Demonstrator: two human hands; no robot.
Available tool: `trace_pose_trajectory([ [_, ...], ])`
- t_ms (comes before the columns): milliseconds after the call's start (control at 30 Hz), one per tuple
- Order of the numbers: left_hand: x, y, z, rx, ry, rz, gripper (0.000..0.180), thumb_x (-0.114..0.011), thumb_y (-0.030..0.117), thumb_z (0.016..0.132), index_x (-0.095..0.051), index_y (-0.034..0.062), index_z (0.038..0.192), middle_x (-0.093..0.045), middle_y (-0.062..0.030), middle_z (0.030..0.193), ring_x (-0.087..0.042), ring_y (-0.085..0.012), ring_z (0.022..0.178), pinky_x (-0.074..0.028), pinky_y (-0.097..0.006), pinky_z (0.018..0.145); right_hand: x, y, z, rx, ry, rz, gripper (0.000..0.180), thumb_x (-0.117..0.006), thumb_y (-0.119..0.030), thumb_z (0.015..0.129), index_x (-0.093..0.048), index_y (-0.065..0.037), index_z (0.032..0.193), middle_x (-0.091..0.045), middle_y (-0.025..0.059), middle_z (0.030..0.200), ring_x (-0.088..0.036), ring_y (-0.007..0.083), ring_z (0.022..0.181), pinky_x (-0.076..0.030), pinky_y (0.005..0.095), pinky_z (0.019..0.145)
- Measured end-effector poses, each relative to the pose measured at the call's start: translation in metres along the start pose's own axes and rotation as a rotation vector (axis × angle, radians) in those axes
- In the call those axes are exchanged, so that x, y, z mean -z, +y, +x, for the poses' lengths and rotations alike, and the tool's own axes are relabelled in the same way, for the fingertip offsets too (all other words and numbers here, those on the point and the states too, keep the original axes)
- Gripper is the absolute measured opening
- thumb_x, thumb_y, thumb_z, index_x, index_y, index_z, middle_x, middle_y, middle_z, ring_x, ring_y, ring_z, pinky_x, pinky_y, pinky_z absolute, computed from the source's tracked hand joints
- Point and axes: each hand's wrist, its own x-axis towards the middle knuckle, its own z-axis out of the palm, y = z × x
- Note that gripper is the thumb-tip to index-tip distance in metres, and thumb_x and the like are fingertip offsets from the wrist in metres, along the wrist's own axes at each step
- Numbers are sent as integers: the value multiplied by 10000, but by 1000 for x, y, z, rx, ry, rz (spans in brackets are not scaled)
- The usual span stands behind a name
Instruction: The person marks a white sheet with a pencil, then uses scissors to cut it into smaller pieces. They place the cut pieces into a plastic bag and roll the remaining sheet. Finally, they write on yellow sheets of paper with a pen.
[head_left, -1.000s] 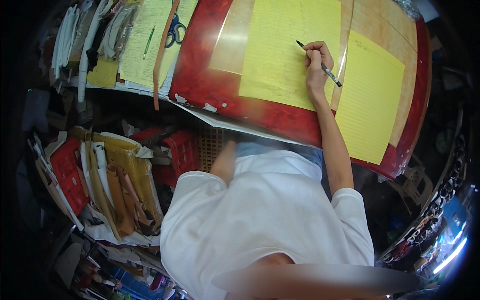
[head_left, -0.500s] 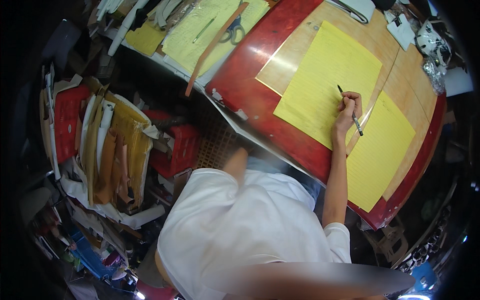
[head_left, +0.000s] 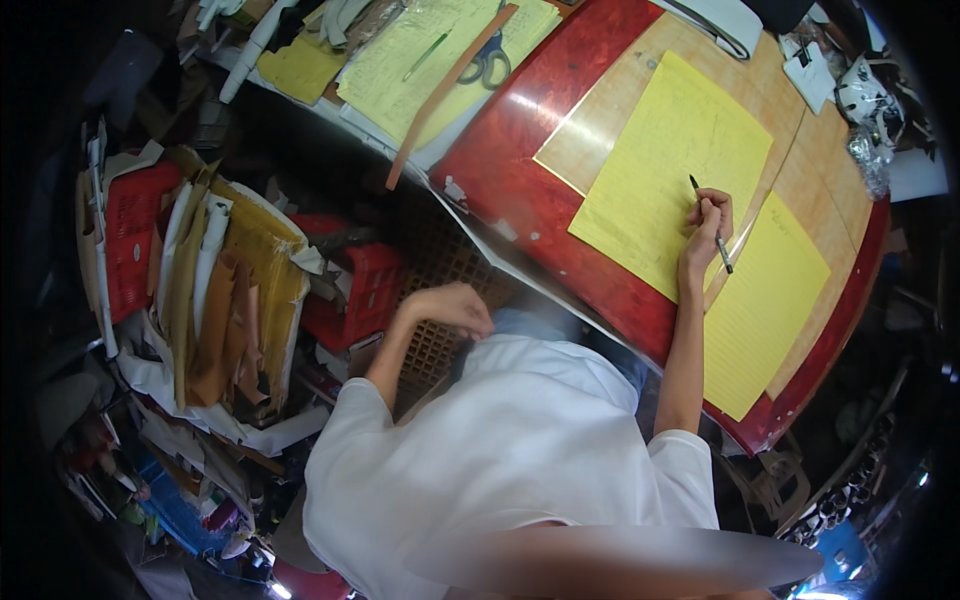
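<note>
My right hand (head_left: 708, 225) is closed around a dark-tipped pen (head_left: 726, 258). It rests over the lower right part of a large yellow sheet of paper (head_left: 670, 140), with the pen's dark end toward the sheet's middle. Beside it, to the right, lies a second yellow lined sheet (head_left: 768, 300), partly under my right forearm. Off the table, my left hand (head_left: 452, 306) hangs by my lap with its fingers curled and pressed together. I see nothing held in it.
Both sheets lie on a red-bordered, wood-patterned table (head_left: 500, 155). At the upper left are scissors (head_left: 487, 65), a long brown strip (head_left: 445, 105) and a green pen (head_left: 427, 55) on yellow papers. Red crates (head_left: 365, 295) and a box of rolled material (head_left: 270, 225) stand left.
My left arm has swung out from in front of my body to the left, so the left hand now shows. My right hand still grips the pen, and the whole view has shifted slightly.
</note>
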Motion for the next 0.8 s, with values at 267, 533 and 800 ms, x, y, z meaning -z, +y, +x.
trace_pose_trajectory([
  [267,134,148,-1,-647,1271,523,239,-602,180,917,-669,39,1098,-688,-147,1069,-662,-285,982,-494,-346,852,-3,-10,-7,-35,-192,-232,193,-510,-166,975,-604,0,1005,-592,49,751,-556,118,712,-464,271,690],
  [533,273,209,104,-685,1627,1034,432,-618,247,839,-589,39,1217,-548,-152,1293,-564,-349,1116,-468,-454,932,2,-4,-11,25,-190,-293,195,-515,-157,990,-607,2,1056,-650,87,802,-616,143,771,-486,279,728],
  [800,285,213,117,-517,1571,1112,349,-603,268,874,-608,-13,1081,-579,-184,1223,-604,-347,1061,-541,-463,797,-4,-12,-13,-23,-157,-341,235,-498,-196,1002,-622,0,1039,-645,94,825,-614,152,783,-490,289,740],
])
